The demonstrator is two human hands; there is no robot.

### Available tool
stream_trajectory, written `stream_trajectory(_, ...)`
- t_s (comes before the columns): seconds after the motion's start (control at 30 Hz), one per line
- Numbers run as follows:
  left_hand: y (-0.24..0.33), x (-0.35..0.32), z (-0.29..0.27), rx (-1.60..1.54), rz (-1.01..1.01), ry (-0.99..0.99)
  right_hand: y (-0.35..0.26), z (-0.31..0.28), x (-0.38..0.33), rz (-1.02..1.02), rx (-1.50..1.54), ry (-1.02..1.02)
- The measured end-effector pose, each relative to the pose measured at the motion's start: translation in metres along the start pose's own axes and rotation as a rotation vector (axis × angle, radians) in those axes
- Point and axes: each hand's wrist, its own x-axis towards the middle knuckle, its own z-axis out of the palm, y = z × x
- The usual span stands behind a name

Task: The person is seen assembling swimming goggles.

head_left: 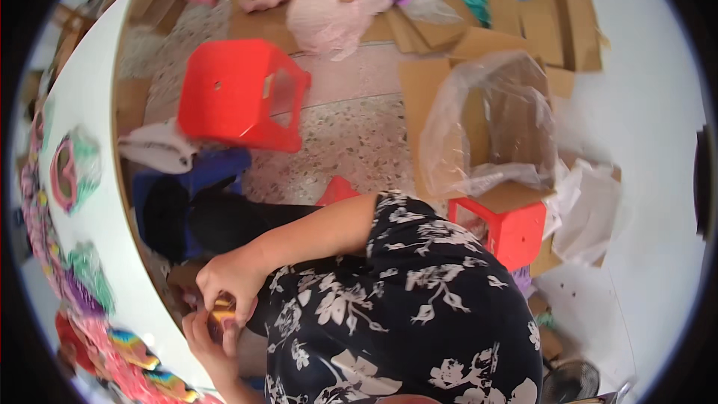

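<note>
Speckled terrazzo floor [351,142]. Red plastic stool [239,93] tipped on it, the landmark. Right of the stool: clear plastic bag [486,123] over flattened cardboard [538,15], second red stool [508,228] below the bag. Left of the stool: white curved tabletop [90,120]. Beyond the stool, more cardboard sheets. Even daylight.

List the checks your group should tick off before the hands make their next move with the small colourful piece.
1. Both hands on the piece: ok. The right hand and left hand hold the small orange-and-yellow piece between them.
2. Piece in plain sight: not ok, the fingers cover most of it.
3. Piece supported by the white table: not ok, it is held beside the table's edge.
4. Colourful packets apart from the hands: ok.
5. What kind of piece it is: cannot tell.
</note>
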Motion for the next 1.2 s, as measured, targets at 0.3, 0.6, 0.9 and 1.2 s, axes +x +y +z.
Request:
stream_trajectory(0.3, -0.001, -0.034, 0.052, -0.123, -0.208, 0.326, -0.004, -0.014, 0.021, 0.201, 0.116, -0.344)
stream_trajectory(0.6, -0.002, -0.097, 0.073, -0.217, -0.556, 0.536, 0.045, 0.043, 0.052, 0.405, 0.422, -0.722)
stream_trajectory(0.9, 0.019, -0.138, 0.091, -0.192, -0.767, 0.694, 0.064, 0.093, 0.06, 0.999, 1.068, -0.859)
stream_trajectory(1.2, 0.004, -0.151, 0.109, -0.276, -0.74, 0.707, 0.063, 0.106, 0.035, 1.056, 1.064, -0.669)
